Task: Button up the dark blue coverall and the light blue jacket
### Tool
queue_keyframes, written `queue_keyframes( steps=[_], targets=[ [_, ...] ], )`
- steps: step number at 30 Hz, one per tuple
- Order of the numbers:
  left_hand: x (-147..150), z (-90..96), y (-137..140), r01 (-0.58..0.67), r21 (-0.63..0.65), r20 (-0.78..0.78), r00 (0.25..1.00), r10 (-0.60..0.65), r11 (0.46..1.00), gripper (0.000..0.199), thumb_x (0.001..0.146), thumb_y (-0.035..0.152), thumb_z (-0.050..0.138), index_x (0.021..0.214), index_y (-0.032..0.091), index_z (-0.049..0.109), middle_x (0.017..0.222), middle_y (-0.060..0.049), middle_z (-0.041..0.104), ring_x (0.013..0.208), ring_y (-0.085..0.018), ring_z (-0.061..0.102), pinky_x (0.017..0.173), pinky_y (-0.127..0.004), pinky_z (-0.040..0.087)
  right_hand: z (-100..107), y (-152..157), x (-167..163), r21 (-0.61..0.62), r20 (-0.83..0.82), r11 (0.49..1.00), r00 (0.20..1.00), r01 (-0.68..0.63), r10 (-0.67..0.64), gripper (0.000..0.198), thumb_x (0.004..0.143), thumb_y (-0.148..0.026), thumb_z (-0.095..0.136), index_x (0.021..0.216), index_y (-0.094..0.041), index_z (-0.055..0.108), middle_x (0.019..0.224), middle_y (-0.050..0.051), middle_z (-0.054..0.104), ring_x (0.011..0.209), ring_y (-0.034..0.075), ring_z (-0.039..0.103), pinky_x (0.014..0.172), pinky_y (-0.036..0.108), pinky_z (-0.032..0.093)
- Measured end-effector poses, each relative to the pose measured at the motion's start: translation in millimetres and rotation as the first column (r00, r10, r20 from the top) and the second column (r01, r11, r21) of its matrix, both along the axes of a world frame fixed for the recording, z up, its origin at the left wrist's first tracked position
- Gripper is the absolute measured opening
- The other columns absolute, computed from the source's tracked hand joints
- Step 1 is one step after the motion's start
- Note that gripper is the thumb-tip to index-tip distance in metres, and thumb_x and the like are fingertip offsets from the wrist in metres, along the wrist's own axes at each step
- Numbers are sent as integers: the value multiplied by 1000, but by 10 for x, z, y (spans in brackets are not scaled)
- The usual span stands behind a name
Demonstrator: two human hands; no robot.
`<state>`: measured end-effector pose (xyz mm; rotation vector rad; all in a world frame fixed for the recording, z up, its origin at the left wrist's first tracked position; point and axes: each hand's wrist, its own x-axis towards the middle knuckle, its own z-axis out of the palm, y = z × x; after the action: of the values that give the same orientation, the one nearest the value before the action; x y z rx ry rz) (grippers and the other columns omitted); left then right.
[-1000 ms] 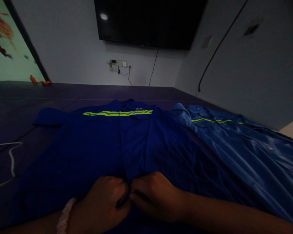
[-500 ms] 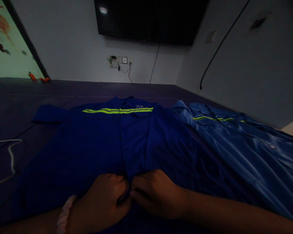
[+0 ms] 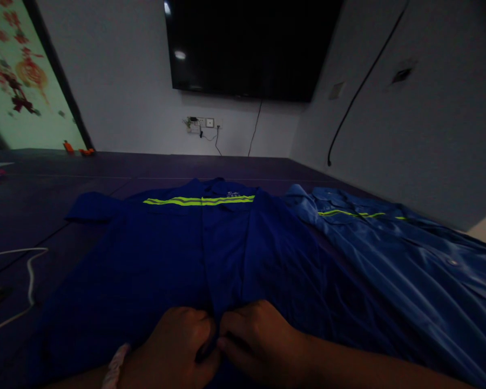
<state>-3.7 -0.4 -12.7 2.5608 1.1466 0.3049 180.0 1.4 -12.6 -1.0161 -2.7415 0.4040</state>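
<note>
A dark blue work jacket (image 3: 157, 248) with a yellow-green reflective stripe across its chest lies spread out, front up, collar away from me. Low on its front opening, my left hand (image 3: 182, 343) and my right hand (image 3: 263, 337) meet almost knuckle to knuckle. Both have their fingers curled and pinched on the jacket's front edge. What exactly sits between the fingertips, cloth or a fastener, is hidden. A light scrunchie (image 3: 116, 367) circles my left wrist.
Right of the jacket lies a second, lighter blue garment (image 3: 380, 259) with a thin yellow stripe. A white cable (image 3: 31, 281) runs over the purple floor mat (image 3: 105, 178) at left. A television (image 3: 251, 48) hangs on the wall above sockets (image 3: 204, 124).
The whole scene sits lower in the picture, as the head view has tilted up a little. Both hands keep their pinch at the same place on the jacket.
</note>
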Motion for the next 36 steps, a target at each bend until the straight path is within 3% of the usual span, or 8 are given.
queue_keyframes(
  steps=[14, 26, 36],
  targets=[
    [27, 22, -26, -70, 33, -52, 996, 71, 997, 12, 74, 16, 51, 65, 17, 59, 66, 0, 64, 56, -12, 54, 49, -23, 30, -24, 2, -28, -54, -36, 996, 997, 66, -68, 14, 83, -26, 50, 83, -18, 61, 75, 0, 67, 63, 11, 60, 52, 21, 32],
    [-16, -47, -102, -212, 50, -20, 977, 213, 976, 8, 70, 21, 52, 73, 18, 59, 78, -3, 63, 71, -17, 55, 60, -26, 39, -67, 2, -40, -66, -82, 992, 990, 108, -113, 14, 80, -28, 54, 83, -18, 63, 71, -1, 67, 58, 10, 58, 50, 21, 31],
    [-35, -48, -79, -162, 65, 18, 987, 161, 985, 8, 67, 14, 50, 62, 18, 55, 66, -1, 61, 63, -14, 52, 60, -24, 38, -95, 11, -52, -34, -27, 992, 992, 123, -124, 13, 80, -30, 54, 84, -21, 62, 73, -1, 67, 61, 11, 61, 50, 21, 31]
  ],
)
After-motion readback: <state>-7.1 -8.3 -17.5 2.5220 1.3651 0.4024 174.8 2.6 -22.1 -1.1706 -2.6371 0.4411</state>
